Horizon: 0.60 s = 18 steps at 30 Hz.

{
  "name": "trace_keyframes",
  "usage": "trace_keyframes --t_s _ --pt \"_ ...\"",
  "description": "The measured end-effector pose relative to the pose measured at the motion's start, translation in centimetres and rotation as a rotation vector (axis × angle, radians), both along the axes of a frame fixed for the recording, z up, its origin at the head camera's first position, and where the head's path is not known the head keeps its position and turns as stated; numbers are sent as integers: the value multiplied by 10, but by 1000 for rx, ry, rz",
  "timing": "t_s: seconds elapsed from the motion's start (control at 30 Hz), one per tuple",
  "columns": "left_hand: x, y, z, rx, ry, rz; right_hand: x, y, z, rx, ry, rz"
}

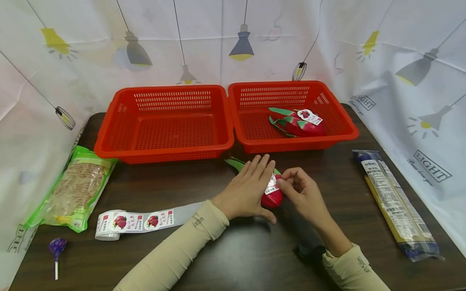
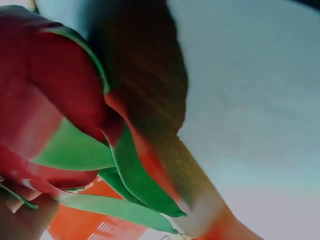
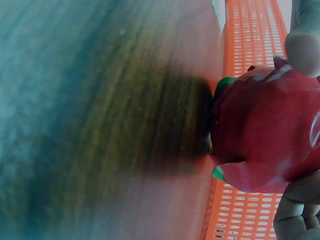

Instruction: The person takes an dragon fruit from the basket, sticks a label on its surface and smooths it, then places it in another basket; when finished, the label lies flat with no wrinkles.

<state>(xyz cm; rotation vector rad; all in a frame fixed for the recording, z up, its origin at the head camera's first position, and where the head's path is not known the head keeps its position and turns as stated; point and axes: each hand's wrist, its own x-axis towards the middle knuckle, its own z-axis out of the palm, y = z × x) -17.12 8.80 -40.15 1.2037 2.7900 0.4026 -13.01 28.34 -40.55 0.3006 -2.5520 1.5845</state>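
Note:
A red dragon fruit (image 1: 272,197) with green scales lies on the dark wooden table (image 1: 233,250) in front of the baskets. My left hand (image 1: 251,188) rests over it with straight fingers, holding it down. My right hand (image 1: 296,188) pinches a white and red sticker (image 1: 271,185) against the fruit's skin. The left wrist view shows the dragon fruit (image 2: 45,100) close up with its green scales. In the right wrist view the dragon fruit (image 3: 265,130) fills the right side, a fingertip (image 3: 305,45) touching its top.
Two red baskets stand side by side at the back: the left basket (image 1: 120,129) holds nothing, the right basket (image 1: 340,117) holds a labelled dragon fruit (image 1: 302,123). A sticker roll (image 1: 138,221), a green snack bag (image 1: 74,188), a purple lollipop (image 1: 57,248) and a noodle packet (image 1: 395,204) lie on the table.

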Motion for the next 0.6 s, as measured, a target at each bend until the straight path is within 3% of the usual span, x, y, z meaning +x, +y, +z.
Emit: trace_keyframes --t_s 0.17,0.23,0.3,0.37,0.43,0.5,0.6 --pt "-1 4 -8 -12 109 13 1 5 -3 -45 -53 3" --pt "0 5 -9 -18 138 16 -1 11 -2 -119 -100 -6" --pt "0 5 -10 -24 160 19 -5 22 0 -252 -147 -36" --pt "0 5 -11 -25 176 21 -12 40 4 -464 -188 -91" --pt "0 5 -11 -18 193 20 -24 63 9 -714 -201 -185" --pt "0 4 -11 -10 213 17 -39 90 14 -910 -215 -343" --pt "1 4 -12 -3 235 10 -60 125 19 -1039 -252 -593"
